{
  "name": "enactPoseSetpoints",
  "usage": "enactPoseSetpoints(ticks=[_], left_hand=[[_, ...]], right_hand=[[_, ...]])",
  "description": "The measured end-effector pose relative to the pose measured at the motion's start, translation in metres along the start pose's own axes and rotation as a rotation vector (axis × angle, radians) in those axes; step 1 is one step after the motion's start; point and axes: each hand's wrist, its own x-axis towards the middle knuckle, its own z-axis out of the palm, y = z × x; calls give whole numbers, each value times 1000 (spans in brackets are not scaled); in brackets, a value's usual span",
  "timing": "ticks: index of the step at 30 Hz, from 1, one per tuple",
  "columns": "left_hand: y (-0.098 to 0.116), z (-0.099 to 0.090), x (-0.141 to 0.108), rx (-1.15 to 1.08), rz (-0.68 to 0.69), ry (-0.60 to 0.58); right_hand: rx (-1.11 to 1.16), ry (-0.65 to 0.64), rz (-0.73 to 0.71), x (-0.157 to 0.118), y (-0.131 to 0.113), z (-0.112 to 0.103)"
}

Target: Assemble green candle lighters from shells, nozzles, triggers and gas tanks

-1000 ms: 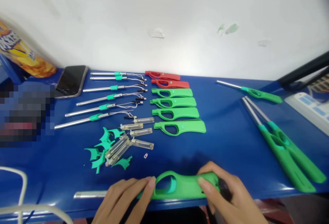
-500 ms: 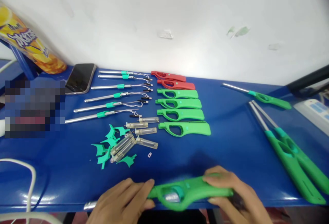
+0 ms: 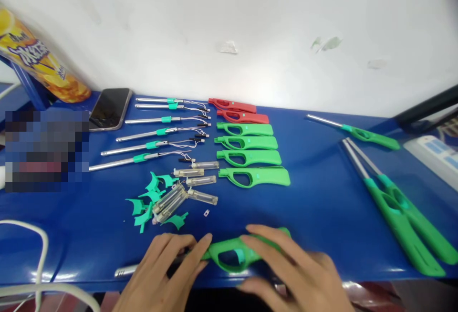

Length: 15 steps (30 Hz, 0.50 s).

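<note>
Near the table's front edge lies a green long-nosed lighter (image 3: 234,257), its trigger loop facing me. Its metal tube tip (image 3: 125,271) sticks out on the left. My left hand (image 3: 161,269) is closed around the joint of tube and handle, thumb and forefinger by the green neck. My right hand (image 3: 296,269) reaches over the handle with fingers along its top and thumb below, covering most of it. Beyond them lie teal triggers (image 3: 143,217), clear fuel tanks (image 3: 171,204) and a tiny pale piece (image 3: 206,213).
Metal tubes with wires (image 3: 134,148) lie in a row at left, beside green handle shells (image 3: 265,176) and red ones (image 3: 243,117). Whole green lighters (image 3: 404,221) and a power strip (image 3: 434,154) are at right. A phone (image 3: 110,107), crisp bag (image 3: 43,59) and white cable (image 3: 45,250) occupy the left.
My right hand has slid left along the handle, from its butt end toward the trigger loop. The lighter has moved slightly away from me. My left hand keeps its hold.
</note>
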Motion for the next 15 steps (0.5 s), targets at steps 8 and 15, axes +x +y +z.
enactPoseSetpoints(ticks=[8, 15], left_hand=[[-3, 7, -16, -69, -22, -32], [1, -3, 10, -197, -170, 92]], right_hand=[[-24, 29, -25, 19, -24, 25], [118, 103, 54, 10, -24, 17]])
